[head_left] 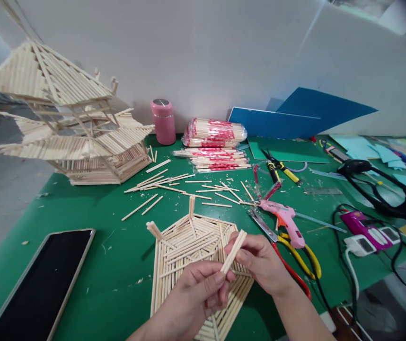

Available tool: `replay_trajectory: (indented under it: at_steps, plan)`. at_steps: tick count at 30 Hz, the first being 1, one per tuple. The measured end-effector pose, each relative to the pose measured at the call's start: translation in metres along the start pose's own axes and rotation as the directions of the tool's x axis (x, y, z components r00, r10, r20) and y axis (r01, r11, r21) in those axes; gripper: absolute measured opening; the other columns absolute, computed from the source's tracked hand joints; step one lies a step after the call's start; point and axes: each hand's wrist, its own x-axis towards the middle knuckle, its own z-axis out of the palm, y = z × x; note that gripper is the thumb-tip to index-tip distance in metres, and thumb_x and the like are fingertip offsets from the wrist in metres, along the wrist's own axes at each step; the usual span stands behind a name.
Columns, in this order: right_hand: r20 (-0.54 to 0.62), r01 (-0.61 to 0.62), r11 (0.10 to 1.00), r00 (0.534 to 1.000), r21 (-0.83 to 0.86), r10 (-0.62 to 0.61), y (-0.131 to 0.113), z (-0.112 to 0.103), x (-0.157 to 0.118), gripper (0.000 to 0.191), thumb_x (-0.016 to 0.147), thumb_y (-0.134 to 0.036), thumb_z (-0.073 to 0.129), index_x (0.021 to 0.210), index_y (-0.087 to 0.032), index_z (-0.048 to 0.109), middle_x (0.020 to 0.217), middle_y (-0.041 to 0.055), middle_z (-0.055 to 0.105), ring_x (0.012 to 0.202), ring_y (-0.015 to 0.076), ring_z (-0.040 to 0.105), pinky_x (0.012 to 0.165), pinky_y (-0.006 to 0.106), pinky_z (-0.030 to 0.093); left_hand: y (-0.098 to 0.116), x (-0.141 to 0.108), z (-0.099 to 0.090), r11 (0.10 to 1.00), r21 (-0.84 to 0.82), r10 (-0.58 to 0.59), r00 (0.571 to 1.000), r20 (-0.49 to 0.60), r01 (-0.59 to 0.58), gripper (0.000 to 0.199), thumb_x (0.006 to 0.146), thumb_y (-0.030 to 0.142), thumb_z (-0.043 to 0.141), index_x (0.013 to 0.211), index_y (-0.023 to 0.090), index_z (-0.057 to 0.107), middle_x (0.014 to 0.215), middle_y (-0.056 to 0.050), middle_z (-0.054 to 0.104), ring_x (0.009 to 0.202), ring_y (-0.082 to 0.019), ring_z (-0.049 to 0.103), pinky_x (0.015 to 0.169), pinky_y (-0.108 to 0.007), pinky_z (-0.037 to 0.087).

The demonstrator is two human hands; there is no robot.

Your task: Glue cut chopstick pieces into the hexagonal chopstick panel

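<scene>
Between my two hands is a short bundle of wooden sticks (pixel 234 251), held at a slant. My left hand (pixel 203 286) pinches its lower end, and my right hand (pixel 254 258) grips it nearer the top. Beneath them lies a flat, many-sided base of wooden sticks (pixel 157 289), partly hidden by my hands and forearms. Two short stick posts stand up from its far side: one post (pixel 191 207) at the back corner and another post (pixel 154 230) at the left corner. Several loose sticks (pixel 189 246) rest on top of the base.
A tiered stick pavilion (pixel 92 144) stands at back left, a phone (pixel 39 284) at front left. Cut sticks (pixel 146 187), a pink flask (pixel 163 123) and wrapped stick bundles (pixel 215 132) lie beyond. To the right are a pink glue gun (pixel 286 220), pliers (pixel 297 255) and a purple power strip (pixel 368 229).
</scene>
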Motion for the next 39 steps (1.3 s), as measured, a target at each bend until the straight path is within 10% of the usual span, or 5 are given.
replay_trajectory:
  at_steps: [8,21,32,36,39]
  plan:
    - [-0.011,-0.061,0.997,0.998,0.056,0.061,0.007,0.004,-0.001,0.034,0.073,-0.036,0.061,0.105,-0.024,0.062,0.074,0.0004,0.051,0.065,0.0125,0.049,0.063,0.027,0.042,0.000,0.004,-0.002,0.996,-0.021,0.082,0.997,-0.003,-0.082,0.013,0.069,0.023,0.066,0.070,0.011,0.066,0.053,0.001,0.050,0.046,-0.003,0.035,0.049,-0.016,0.028]
    - [-0.173,-0.095,0.995,0.981,-0.025,0.089,0.014,0.029,0.004,0.023,0.070,-0.033,0.064,0.089,-0.021,0.070,0.075,0.0007,0.052,0.063,0.0124,0.051,0.058,0.024,0.044,-0.009,0.011,0.007,0.948,0.103,0.318,0.902,-0.292,-0.301,0.019,0.064,0.030,0.070,0.079,0.019,0.066,0.067,0.001,0.056,0.061,-0.009,0.045,0.058,-0.020,0.037]
    - [-0.168,-0.070,0.998,0.983,0.003,0.070,0.013,0.030,0.003,0.020,0.073,-0.036,0.060,0.079,-0.019,0.068,0.074,-0.0010,0.045,0.041,0.0057,0.046,0.037,0.021,0.037,-0.011,0.013,0.015,0.918,0.143,0.395,0.890,-0.228,-0.371,0.016,0.066,0.030,0.068,0.077,0.017,0.067,0.059,0.001,0.054,0.060,-0.011,0.048,0.063,-0.023,0.041]
    - [-0.197,-0.028,0.978,0.980,-0.206,-0.014,0.001,0.023,0.004,0.019,0.076,-0.032,0.058,0.068,-0.016,0.064,0.068,-0.0006,0.044,0.057,0.0107,0.046,0.047,0.022,0.037,-0.009,0.010,0.017,0.894,0.266,0.402,0.907,-0.123,-0.360,0.017,0.072,0.026,0.062,0.087,0.017,0.064,0.081,-0.005,0.062,0.078,-0.017,0.056,0.073,-0.027,0.044]
    - [-0.129,-0.015,0.920,0.991,-0.392,-0.039,-0.012,0.013,0.004,0.021,0.077,-0.028,0.056,0.060,-0.015,0.058,0.063,-0.0019,0.041,0.061,0.0113,0.042,0.053,0.023,0.035,-0.006,0.004,0.008,0.740,0.513,0.540,0.839,-0.066,-0.436,0.023,0.076,0.022,0.056,0.099,0.019,0.058,0.096,-0.007,0.060,0.087,-0.018,0.056,0.079,-0.030,0.045]
